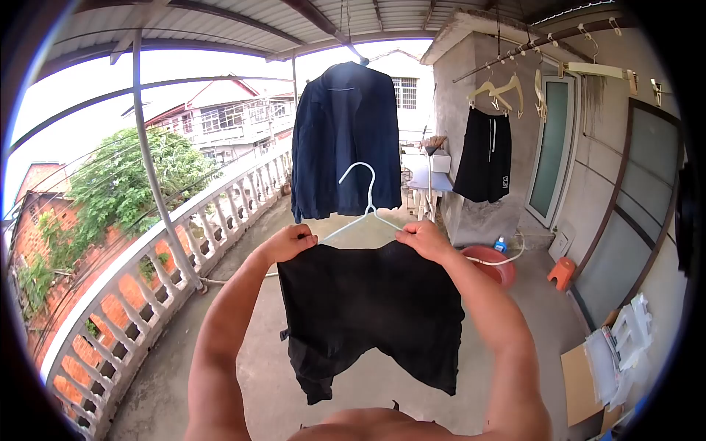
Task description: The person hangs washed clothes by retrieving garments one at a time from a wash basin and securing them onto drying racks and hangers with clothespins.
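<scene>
In front of me hangs a black garment (pixel 371 298), spread wide between my hands; its lower edge arches up in the middle like two short legs, but I cannot tell its exact kind. A pale wire clothes hanger (pixel 371 192) stands hook-up above the garment's top edge, its sloping arms running down toward both hands. My left hand (pixel 293 242) is closed, pinching the garment's upper left corner by the hanger's end. Likewise closed, my right hand (pixel 425 241) grips the upper right corner at the other end. The fingers partly hide both hanger tips.
A dark blue shirt (pixel 346 140) hangs straight ahead. Black shorts (pixel 485 156) and several hangers hang from a rod (pixel 544 42) at right. A red basin (pixel 491 266), an orange stool (pixel 562 273) and cardboard (pixel 581 378) stand along the right. A white balustrade (pixel 184 242) borders the left.
</scene>
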`<state>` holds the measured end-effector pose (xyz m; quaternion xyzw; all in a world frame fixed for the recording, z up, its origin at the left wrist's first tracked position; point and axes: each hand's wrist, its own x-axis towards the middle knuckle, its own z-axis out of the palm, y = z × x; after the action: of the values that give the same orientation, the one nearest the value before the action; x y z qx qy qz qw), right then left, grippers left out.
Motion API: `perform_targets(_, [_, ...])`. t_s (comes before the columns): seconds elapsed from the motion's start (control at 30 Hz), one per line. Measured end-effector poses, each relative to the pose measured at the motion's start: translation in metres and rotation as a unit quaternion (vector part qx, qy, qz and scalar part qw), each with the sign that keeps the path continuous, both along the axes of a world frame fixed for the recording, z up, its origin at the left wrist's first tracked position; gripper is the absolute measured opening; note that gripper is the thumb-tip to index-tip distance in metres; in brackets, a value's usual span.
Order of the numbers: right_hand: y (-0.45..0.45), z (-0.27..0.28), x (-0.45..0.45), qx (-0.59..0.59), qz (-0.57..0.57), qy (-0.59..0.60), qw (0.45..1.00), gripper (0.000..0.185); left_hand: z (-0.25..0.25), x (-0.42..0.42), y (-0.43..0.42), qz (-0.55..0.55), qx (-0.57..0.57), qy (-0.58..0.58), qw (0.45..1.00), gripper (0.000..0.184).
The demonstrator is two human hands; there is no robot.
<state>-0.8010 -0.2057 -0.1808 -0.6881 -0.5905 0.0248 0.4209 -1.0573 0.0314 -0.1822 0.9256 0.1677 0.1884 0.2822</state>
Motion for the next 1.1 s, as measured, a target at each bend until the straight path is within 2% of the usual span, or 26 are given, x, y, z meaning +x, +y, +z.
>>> perform_targets(0.03, [0.004,0.016,0.004,-0.002,-0.002,-0.026,1.000,0.035,0.006,0.001,0.008,0.002,0.002,-0.002,1.000,0.036])
perform_targets(0.1, [0.025,0.042,0.024,0.044,-0.013,-0.014,0.999,0.034,0.022,0.006,0.027,-0.027,-0.053,-0.174,0.983,0.054])
perform_targets(0.13, [0.034,0.057,0.032,0.057,-0.032,-0.035,0.997,0.033,0.030,0.007,0.045,-0.014,-0.088,-0.182,0.979,0.069])
perform_targets(0.17, [0.044,0.077,0.042,0.071,-0.052,-0.059,0.994,0.033,0.028,0.013,0.059,-0.023,-0.095,-0.246,0.964,0.074])
perform_targets(0.23, [0.064,0.118,0.057,0.107,-0.084,-0.104,0.985,0.032,0.022,0.019,0.085,0.025,-0.122,-0.248,0.961,0.082])
perform_targets(0.3, [0.083,0.161,0.069,0.131,-0.133,-0.137,0.973,0.034,-0.003,0.036,0.124,-0.017,-0.130,-0.235,0.963,0.087])
perform_targets(0.37, [0.102,0.206,0.079,0.167,-0.159,-0.156,0.960,0.035,-0.006,0.053,0.136,-0.047,-0.239,-0.203,0.949,0.086])
perform_targets(0.5, [0.151,0.286,0.104,0.201,-0.211,-0.191,0.937,0.038,0.002,0.099,0.195,-0.145,-0.276,-0.249,0.917,0.078])
perform_targets(0.57, [0.175,0.323,0.113,0.207,-0.230,-0.219,0.925,0.038,0.035,0.115,0.224,-0.142,-0.335,-0.283,0.887,0.072])
perform_targets(0.6, [0.183,0.336,0.116,0.218,-0.255,-0.247,0.909,0.037,0.055,0.113,0.230,-0.194,-0.318,-0.254,0.893,0.070])
perform_targets(0.63, [0.194,0.346,0.120,0.223,-0.278,-0.275,0.893,0.037,0.073,0.115,0.241,-0.168,-0.312,-0.223,0.908,0.070])
perform_targets(0.7, [0.207,0.368,0.131,0.228,-0.278,-0.249,0.899,0.037,0.097,0.132,0.256,-0.177,-0.265,-0.289,0.903,0.058])
perform_targets(0.77, [0.222,0.391,0.145,0.226,-0.317,-0.285,0.876,0.040,0.116,0.151,0.285,-0.102,-0.269,-0.305,0.908,0.045])
perform_targets(0.8, [0.229,0.400,0.148,0.224,-0.325,-0.292,0.871,0.041,0.122,0.159,0.296,-0.077,-0.283,-0.346,0.891,0.040])
perform_targets(0.87, [0.239,0.411,0.151,0.228,-0.331,-0.319,0.858,0.041,0.132,0.160,0.309,-0.050,-0.266,-0.355,0.895,0.043])
perform_targets(0.97, [0.260,0.407,0.169,0.238,-0.274,-0.346,0.866,0.041,0.111,0.162,0.330,-0.027,-0.266,-0.327,0.906,0.043])
perform_targets(1.07, [0.273,0.382,0.179,0.176,-0.260,-0.326,0.892,0.040,0.048,0.173,0.348,-0.063,-0.308,-0.285,0.905,0.035])
perform_targets(1.1, [0.277,0.375,0.175,0.200,-0.273,-0.337,0.879,0.036,0.023,0.180,0.355,-0.050,-0.328,-0.271,0.904,0.035])
